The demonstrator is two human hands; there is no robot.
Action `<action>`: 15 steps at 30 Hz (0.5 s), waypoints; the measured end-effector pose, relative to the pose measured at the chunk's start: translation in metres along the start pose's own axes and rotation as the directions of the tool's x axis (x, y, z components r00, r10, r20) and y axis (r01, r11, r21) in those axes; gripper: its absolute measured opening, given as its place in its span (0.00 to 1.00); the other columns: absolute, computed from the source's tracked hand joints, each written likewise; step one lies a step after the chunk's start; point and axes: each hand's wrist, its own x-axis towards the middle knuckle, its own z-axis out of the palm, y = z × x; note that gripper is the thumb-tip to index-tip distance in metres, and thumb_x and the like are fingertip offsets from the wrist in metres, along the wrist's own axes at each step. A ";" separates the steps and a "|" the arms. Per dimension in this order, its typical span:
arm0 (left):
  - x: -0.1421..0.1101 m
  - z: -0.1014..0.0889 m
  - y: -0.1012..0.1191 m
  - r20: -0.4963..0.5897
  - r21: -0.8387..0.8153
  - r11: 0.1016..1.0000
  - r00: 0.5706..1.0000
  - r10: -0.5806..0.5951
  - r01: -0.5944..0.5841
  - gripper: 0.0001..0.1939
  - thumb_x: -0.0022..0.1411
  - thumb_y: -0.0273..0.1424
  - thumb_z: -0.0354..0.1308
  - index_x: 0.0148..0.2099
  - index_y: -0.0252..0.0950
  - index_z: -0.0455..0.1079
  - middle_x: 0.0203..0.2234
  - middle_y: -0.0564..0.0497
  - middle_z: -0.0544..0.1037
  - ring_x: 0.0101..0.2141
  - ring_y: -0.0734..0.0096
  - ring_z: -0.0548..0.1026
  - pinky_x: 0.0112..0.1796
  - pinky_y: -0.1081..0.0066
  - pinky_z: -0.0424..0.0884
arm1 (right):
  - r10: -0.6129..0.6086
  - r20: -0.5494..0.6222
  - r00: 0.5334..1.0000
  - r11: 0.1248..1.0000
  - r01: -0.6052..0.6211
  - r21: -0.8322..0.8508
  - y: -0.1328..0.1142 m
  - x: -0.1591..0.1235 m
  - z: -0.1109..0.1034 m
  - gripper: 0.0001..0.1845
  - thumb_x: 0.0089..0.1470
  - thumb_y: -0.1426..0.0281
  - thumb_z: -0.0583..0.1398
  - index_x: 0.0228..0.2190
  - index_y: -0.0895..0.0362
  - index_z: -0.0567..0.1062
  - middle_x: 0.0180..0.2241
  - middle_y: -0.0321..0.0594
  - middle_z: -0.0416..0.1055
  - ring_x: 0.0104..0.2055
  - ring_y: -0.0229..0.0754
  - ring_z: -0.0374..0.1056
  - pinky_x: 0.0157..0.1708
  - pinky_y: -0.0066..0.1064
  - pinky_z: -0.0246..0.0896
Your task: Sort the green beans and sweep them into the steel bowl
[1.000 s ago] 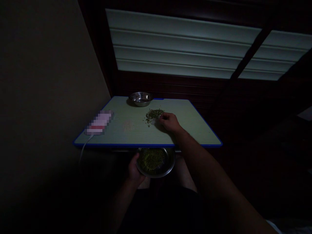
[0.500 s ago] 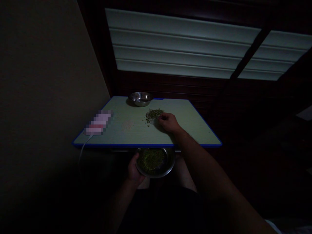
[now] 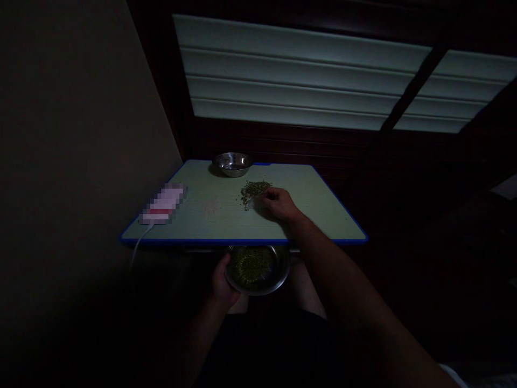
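Head view, dimly lit. Right hand [image 3: 278, 202]: sat at the near right edge of the loose green grains [image 3: 254, 189]; fingers curled inward, whether pinching any could not be told. Left hand [image 3: 222, 280]: fingers gripped the left side of a steel basin [image 3: 279, 277], below the near edge of the blue-trimmed surface [image 3: 226, 226]. Handling, as judged: light pinches suited such small pieces, thinly spread, with the basin kept level. Grains: tiny, mung-like, dull green; lay clustered mid-surface, strays around. Basin contents [image 3: 250, 264]: similar green mass, bare metal showing rightward. Small steel bowl [image 3: 234, 168]: stood upright at the far edge.
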 end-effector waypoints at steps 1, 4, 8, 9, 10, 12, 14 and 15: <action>0.000 0.000 0.000 -0.005 0.005 1.000 1.000 0.003 -0.003 0.13 0.58 0.33 0.53 0.36 0.34 0.77 0.31 0.45 0.83 0.44 0.54 0.78 0.50 0.54 0.69 | -0.001 0.002 1.000 1.000 0.001 0.000 0.000 0.000 0.000 0.09 0.44 0.66 0.57 0.24 0.58 0.74 0.23 0.35 0.69 0.29 0.37 0.62 0.33 0.30 0.57; 0.000 0.000 0.000 -0.014 0.011 1.000 1.000 0.000 0.000 0.13 0.58 0.34 0.53 0.37 0.33 0.77 0.31 0.45 0.83 0.42 0.55 0.79 0.50 0.55 0.70 | 0.011 0.016 1.000 1.000 -0.011 -0.008 0.000 0.000 -0.001 0.08 0.42 0.67 0.57 0.24 0.58 0.74 0.24 0.36 0.69 0.28 0.37 0.62 0.32 0.30 0.56; 0.001 0.000 0.000 -0.041 -0.008 1.000 0.999 -0.013 0.013 0.13 0.58 0.32 0.53 0.36 0.32 0.77 0.31 0.44 0.83 0.41 0.55 0.79 0.49 0.55 0.70 | 0.046 0.021 0.999 0.999 -0.046 -0.013 -0.002 -0.001 -0.002 0.07 0.41 0.68 0.57 0.22 0.58 0.73 0.21 0.34 0.67 0.26 0.37 0.60 0.29 0.29 0.55; 0.001 0.000 0.000 -0.042 -0.011 1.000 0.999 -0.021 0.020 0.12 0.58 0.32 0.53 0.36 0.32 0.77 0.31 0.44 0.83 0.42 0.54 0.79 0.50 0.55 0.70 | 0.049 0.023 0.999 0.999 -0.049 -0.012 -0.002 -0.001 -0.002 0.07 0.41 0.68 0.57 0.22 0.58 0.72 0.21 0.34 0.66 0.26 0.36 0.60 0.29 0.29 0.55; 0.001 0.000 0.000 -0.038 -0.011 1.000 0.999 -0.025 0.025 0.12 0.58 0.32 0.53 0.36 0.32 0.77 0.31 0.43 0.83 0.42 0.54 0.78 0.50 0.55 0.69 | 0.047 0.023 0.999 0.999 -0.047 -0.008 -0.003 -0.001 -0.002 0.06 0.41 0.68 0.57 0.22 0.58 0.73 0.21 0.34 0.66 0.26 0.36 0.60 0.30 0.29 0.55; 0.001 -0.001 0.000 -0.022 -0.013 1.000 0.999 -0.028 0.028 0.13 0.58 0.33 0.53 0.36 0.32 0.77 0.31 0.44 0.83 0.43 0.54 0.78 0.50 0.54 0.69 | 0.041 0.031 0.999 0.999 -0.041 -0.003 -0.003 -0.001 -0.002 0.06 0.41 0.69 0.57 0.22 0.58 0.73 0.21 0.34 0.67 0.26 0.36 0.61 0.30 0.29 0.55; 0.001 -0.001 0.000 -0.008 -0.014 1.000 1.000 -0.018 0.018 0.13 0.58 0.33 0.53 0.37 0.33 0.77 0.31 0.44 0.83 0.42 0.54 0.79 0.50 0.54 0.69 | 0.039 0.042 0.998 0.999 -0.039 0.002 -0.003 0.000 -0.002 0.06 0.40 0.69 0.57 0.22 0.58 0.73 0.21 0.34 0.68 0.27 0.37 0.61 0.31 0.29 0.56; 0.001 -0.001 0.000 -0.003 -0.012 1.000 1.000 -0.013 0.013 0.13 0.58 0.33 0.53 0.37 0.33 0.77 0.31 0.45 0.83 0.41 0.55 0.79 0.49 0.55 0.70 | 0.041 0.045 0.998 0.999 -0.041 0.003 -0.003 0.000 -0.001 0.06 0.40 0.69 0.57 0.22 0.58 0.74 0.22 0.34 0.68 0.27 0.37 0.61 0.31 0.29 0.56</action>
